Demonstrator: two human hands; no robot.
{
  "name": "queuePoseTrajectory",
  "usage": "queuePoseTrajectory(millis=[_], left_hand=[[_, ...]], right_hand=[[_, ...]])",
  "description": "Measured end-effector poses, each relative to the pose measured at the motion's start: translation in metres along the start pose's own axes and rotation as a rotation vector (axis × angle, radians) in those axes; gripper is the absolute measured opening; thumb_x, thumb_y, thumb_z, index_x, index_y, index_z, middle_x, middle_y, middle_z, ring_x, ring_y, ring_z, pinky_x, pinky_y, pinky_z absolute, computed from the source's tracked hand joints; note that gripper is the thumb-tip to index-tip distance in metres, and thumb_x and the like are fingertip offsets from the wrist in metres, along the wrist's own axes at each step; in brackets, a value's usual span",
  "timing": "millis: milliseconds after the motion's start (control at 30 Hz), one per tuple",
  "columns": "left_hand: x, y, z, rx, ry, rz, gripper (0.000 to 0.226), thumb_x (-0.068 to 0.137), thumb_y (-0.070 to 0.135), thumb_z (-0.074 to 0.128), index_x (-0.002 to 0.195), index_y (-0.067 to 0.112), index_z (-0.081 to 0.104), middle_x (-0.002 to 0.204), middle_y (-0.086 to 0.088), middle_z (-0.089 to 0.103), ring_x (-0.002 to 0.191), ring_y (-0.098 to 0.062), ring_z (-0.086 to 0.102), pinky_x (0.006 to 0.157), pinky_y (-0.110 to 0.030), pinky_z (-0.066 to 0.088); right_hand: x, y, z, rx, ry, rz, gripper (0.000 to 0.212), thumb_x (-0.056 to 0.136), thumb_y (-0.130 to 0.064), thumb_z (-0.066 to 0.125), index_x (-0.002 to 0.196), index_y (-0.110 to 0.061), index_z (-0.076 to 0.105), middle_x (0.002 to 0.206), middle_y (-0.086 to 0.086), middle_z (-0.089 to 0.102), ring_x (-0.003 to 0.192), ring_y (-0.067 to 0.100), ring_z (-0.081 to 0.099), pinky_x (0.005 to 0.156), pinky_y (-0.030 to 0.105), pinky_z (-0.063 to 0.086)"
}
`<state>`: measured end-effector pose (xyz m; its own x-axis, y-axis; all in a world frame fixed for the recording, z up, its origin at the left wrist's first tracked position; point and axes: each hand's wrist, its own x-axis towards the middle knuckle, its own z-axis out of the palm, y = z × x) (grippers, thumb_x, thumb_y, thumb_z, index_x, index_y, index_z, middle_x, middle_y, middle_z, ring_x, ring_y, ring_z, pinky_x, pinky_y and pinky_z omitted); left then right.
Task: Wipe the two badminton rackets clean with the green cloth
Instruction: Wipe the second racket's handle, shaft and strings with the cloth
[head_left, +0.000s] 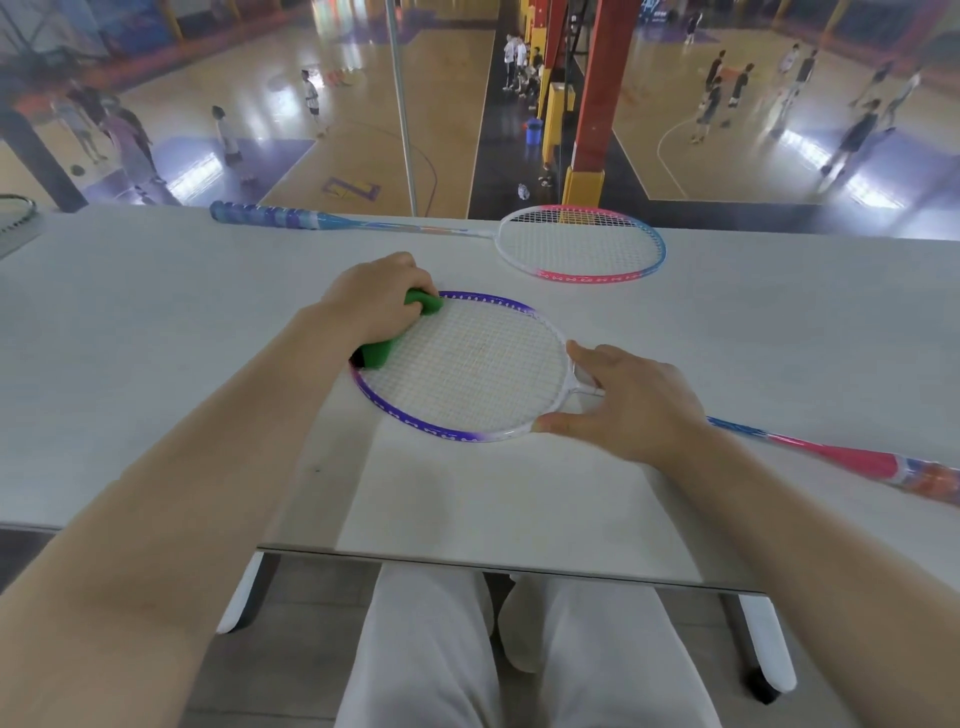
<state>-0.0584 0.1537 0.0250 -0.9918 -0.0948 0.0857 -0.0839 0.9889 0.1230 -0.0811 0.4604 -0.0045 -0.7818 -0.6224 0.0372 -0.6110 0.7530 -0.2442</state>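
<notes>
A badminton racket with a purple frame (415, 422) and a pink handle lies flat on the white table (156, 338), its head toward me and the handle running off to the right. My left hand (371, 301) grips the folded green cloth (382, 351) against the upper left rim of that head. At the throat of the same racket, my right hand (631, 402) rests with fingers spread, the thumb and fingertips touching the frame. A second racket (582, 244), pink and blue with a blue handle, lies along the far edge of the table.
Part of a third, dark-framed racket (18, 213) shows at the far left table edge. Beyond the table a glass barrier looks down on sports courts with several people. My legs in light trousers are under the near edge.
</notes>
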Motion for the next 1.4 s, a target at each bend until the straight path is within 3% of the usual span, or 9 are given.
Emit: queuePoseTrajectory(millis=[100,400,567,667,833,933,1067,1200,1400], left_hand=[[-0.012,-0.006,-0.002,-0.058,-0.043,0.021,0.027,0.094,0.026,0.055,0.119,0.028,0.065,0.117,0.004,0.054,0.104,-0.018,0.053,0.091,-0.037,0.043],[-0.081,-0.009,-0.004,-0.151,-0.055,-0.043,0.028,0.092,0.026,0.058,0.118,0.034,0.065,0.112,0.009,0.054,0.105,-0.014,0.053,0.096,-0.037,0.043],[-0.124,-0.008,-0.003,-0.168,-0.019,-0.035,0.027,0.092,0.026,0.057,0.115,0.037,0.066,0.11,0.016,0.053,0.1,-0.008,0.053,0.092,-0.031,0.043],[-0.131,-0.003,0.0,-0.113,0.019,-0.019,0.026,0.094,0.028,0.053,0.115,0.038,0.066,0.11,0.019,0.05,0.097,-0.01,0.055,0.087,-0.031,0.044],[-0.108,-0.001,-0.009,0.104,-0.038,0.021,0.029,0.097,0.031,0.047,0.12,0.039,0.062,0.117,0.014,0.05,0.101,-0.011,0.054,0.082,-0.032,0.047],[-0.084,-0.003,-0.011,0.126,-0.038,0.0,0.029,0.097,0.029,0.048,0.121,0.036,0.062,0.12,0.008,0.05,0.102,-0.016,0.055,0.081,-0.035,0.047],[-0.047,-0.002,-0.005,0.099,0.018,-0.017,0.028,0.096,0.027,0.051,0.121,0.031,0.063,0.12,0.002,0.053,0.1,-0.021,0.056,0.076,-0.032,0.04],[-0.014,0.0,-0.003,0.134,0.052,-0.03,0.027,0.096,0.026,0.05,0.12,0.027,0.063,0.118,-0.002,0.053,0.096,-0.024,0.055,0.073,-0.036,0.041],[0.002,0.003,0.0,0.175,0.07,0.01,0.028,0.096,0.024,0.048,0.12,0.024,0.063,0.117,-0.003,0.053,0.096,-0.025,0.056,0.07,-0.036,0.04]], right_hand=[[0.0,0.0,0.0,-0.012,-0.005,0.003,0.101,0.062,-0.092,0.045,0.146,-0.039,0.034,0.108,-0.019,0.053,0.104,0.009,0.055,0.079,0.026,0.035],[-0.004,-0.004,-0.002,0.02,0.022,0.007,0.092,0.067,-0.084,0.054,0.145,-0.04,0.036,0.129,-0.016,0.055,0.118,0.01,0.053,0.09,0.028,0.038],[-0.005,-0.005,-0.003,0.016,0.026,0.002,0.087,0.065,-0.086,0.051,0.141,-0.045,0.038,0.1,-0.023,0.047,0.099,0.007,0.052,0.08,0.024,0.032],[-0.003,-0.004,-0.002,0.008,0.023,-0.003,0.088,0.063,-0.089,0.047,0.139,-0.046,0.039,0.096,-0.023,0.045,0.09,0.003,0.045,0.078,0.025,0.032],[-0.003,-0.001,-0.002,0.044,-0.006,0.024,0.103,0.063,-0.087,0.051,0.15,-0.035,0.032,0.128,-0.019,0.054,0.117,0.008,0.052,0.092,0.025,0.036],[-0.002,-0.003,-0.004,0.047,-0.013,0.036,0.104,0.064,-0.086,0.054,0.151,-0.034,0.031,0.128,-0.019,0.054,0.119,0.008,0.051,0.097,0.027,0.037],[-0.002,-0.002,-0.004,0.03,-0.026,0.037,0.103,0.065,-0.087,0.052,0.151,-0.035,0.031,0.117,-0.021,0.052,0.114,0.007,0.052,0.092,0.025,0.037],[0.0,-0.003,-0.004,0.002,-0.046,0.054,0.103,0.066,-0.085,0.052,0.153,-0.035,0.027,0.134,-0.017,0.051,0.124,0.009,0.049,0.099,0.027,0.036],[0.0,-0.004,-0.004,0.018,-0.038,0.082,0.105,0.066,-0.087,0.052,0.154,-0.035,0.024,0.145,-0.017,0.045,0.132,0.009,0.044,0.105,0.028,0.033]])
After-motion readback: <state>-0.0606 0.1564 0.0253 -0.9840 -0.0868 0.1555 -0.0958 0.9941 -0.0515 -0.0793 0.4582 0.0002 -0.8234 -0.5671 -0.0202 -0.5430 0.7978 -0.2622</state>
